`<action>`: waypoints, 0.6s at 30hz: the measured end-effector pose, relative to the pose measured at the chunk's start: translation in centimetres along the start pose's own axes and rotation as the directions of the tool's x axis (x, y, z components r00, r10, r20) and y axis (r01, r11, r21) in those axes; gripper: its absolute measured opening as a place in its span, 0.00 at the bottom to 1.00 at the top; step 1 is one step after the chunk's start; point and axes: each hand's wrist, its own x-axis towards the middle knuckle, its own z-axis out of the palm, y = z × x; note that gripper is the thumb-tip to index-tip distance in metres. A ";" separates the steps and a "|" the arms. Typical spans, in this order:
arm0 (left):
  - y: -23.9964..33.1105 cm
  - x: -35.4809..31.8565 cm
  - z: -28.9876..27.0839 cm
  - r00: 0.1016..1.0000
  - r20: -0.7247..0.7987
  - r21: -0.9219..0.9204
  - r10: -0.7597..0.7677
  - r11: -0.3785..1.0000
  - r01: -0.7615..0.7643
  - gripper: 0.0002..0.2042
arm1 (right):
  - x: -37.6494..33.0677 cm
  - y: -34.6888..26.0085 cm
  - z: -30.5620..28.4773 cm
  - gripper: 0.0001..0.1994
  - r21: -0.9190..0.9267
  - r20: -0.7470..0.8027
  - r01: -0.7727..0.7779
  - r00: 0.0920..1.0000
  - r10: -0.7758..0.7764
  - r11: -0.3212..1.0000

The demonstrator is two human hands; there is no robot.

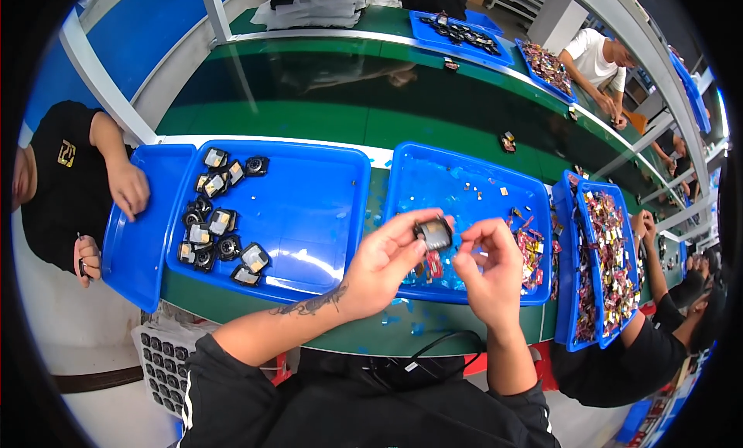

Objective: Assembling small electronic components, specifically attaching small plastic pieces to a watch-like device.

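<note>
Working surface: a green conveyor table [325, 123] ran across a factory line, with other seated people around it.
Trays: a blue tray [309, 216] held a cluster of small black square parts [217, 231]; a second blue tray [472, 192] lay under the hands.
Left hand [383, 262]: fingers pinched a small black square module [433, 233] above that second tray.
Right hand [487, 266]: fingers curled near the module; whether they held anything, I could not tell.
Risk: a loose pinch could probably drop the module among the scraps.

two hands [433, 266], five blue trays [309, 208]
</note>
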 end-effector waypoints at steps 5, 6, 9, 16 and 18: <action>0.9 0.4 0.2 0.997 -0.032 0.053 0.072 0.996 -0.070 0.19 | -1.7 0.2 0.2 0.14 0.114 0.069 -0.096 0.994 0.088 0.989; 1.0 0.3 -0.1 0.996 0.028 0.147 0.082 0.985 -0.085 0.17 | -1.6 0.2 0.0 0.14 0.114 0.069 -0.094 0.994 0.087 0.989; 3.0 0.0 -0.6 0.978 0.200 0.484 0.067 0.861 -0.158 0.17 | -0.8 0.1 -1.1 0.11 0.322 0.153 -0.165 0.981 0.121 0.932; 3.3 0.0 -0.8 0.869 0.393 0.743 0.301 0.453 -0.493 0.18 | -0.8 0.7 -2.0 0.07 0.551 0.356 -0.382 0.912 0.205 0.742; 2.9 0.2 -1.1 0.805 0.471 0.774 0.360 0.268 -0.573 0.16 | -1.1 -0.1 -1.9 0.08 0.531 0.312 -0.377 0.920 0.239 0.759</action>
